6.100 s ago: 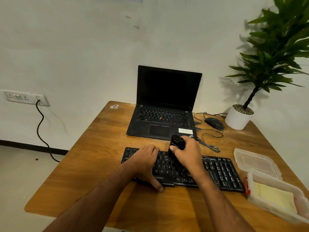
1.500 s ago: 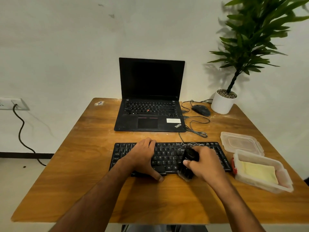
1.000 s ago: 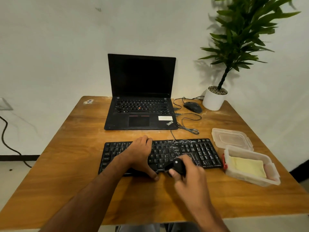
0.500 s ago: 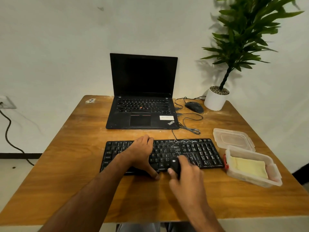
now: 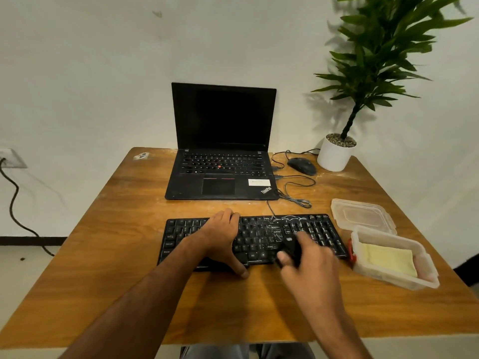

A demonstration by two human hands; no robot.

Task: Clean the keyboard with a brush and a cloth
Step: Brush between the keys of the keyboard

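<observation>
Keyboard point(image 5: 255, 240) lay lengthwise across the desk point(image 5: 108, 255), my flat left hand point(image 5: 223, 238) pinning its middle while my right grip point(image 5: 307, 257) closed round the brush point(image 5: 291, 248) over its right half.

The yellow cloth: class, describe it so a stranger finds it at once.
Start at the wooden table and go to its right edge. Past the keyboard sits an open plastic tub, its lid lying separately behind; the yellow cloth lies inside, the only yellow thing there.
</observation>
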